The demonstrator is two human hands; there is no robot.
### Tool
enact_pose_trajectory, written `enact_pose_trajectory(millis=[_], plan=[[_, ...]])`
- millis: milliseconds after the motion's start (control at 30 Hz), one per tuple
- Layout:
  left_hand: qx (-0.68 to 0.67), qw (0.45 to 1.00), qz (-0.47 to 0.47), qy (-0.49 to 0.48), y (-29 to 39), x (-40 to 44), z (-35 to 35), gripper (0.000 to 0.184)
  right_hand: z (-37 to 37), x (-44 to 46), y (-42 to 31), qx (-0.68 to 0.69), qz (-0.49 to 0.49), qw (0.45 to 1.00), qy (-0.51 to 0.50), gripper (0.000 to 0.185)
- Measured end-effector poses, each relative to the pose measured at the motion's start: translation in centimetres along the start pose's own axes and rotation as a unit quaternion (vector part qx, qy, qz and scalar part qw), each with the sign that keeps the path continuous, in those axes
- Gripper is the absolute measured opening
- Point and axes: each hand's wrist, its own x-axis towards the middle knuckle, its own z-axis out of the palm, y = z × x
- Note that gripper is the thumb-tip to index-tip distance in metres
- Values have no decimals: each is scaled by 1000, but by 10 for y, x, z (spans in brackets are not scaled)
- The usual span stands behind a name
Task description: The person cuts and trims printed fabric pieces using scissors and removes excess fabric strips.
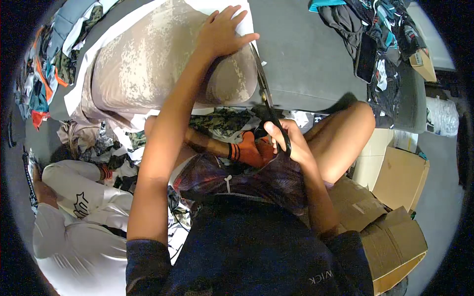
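Observation:
My right hand (292, 139) is closed round the dark handles of a pair of scissors (265, 92). The long blades point away from me, along the right edge of a beige, mottled fabric (148, 64) and the white sheet (246, 11) under it. From here I cannot tell whether the blades are parted. My left hand (228, 33) lies with fingers spread on the far right part of the fabric and sheet, close to the scissors' tips. The fabric drapes over the front edge of the grey padded surface (301, 64).
Garments lie in a pile (44, 74) at the far left and in another (345, 24) at the back right, near a black phone (365, 57). Cardboard boxes (390, 237) stand to my right. A person in white trousers (84, 237) sits to my left among fabric scraps (118, 153).

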Motion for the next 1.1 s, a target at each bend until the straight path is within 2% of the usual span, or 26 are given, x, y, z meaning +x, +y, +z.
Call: enact_pose_trajectory(millis=[267, 433, 500, 600, 800, 1100], plan=[[-23, 1000, 1, 12, -4, -1, 5, 69, 0, 0, -6, 2, 5, 1000, 16, 49], [-34, 999, 5, 9, -5, -1, 3, 69, -4, 1, -4, 55, 10, 998, 1, 50], [-54, 998, -16, -7, -3, -1, 2, 69, -7, -1, -5, 53, 18, 998, 2, 53], [-16, 1000, -5, 6, -3, -1, 3, 69, -10, 0, -3, 45, 16, 999, -26, 57], [-25, 1000, 2, 15, -4, 0, 3, 70, -11, 1, 5, 20, -12, 999, -33, 59], [-27, 1000, 1, 11, -2, 1, 0, 70, -4, 0, -9, 16, 10, 1000, 10, 51]])
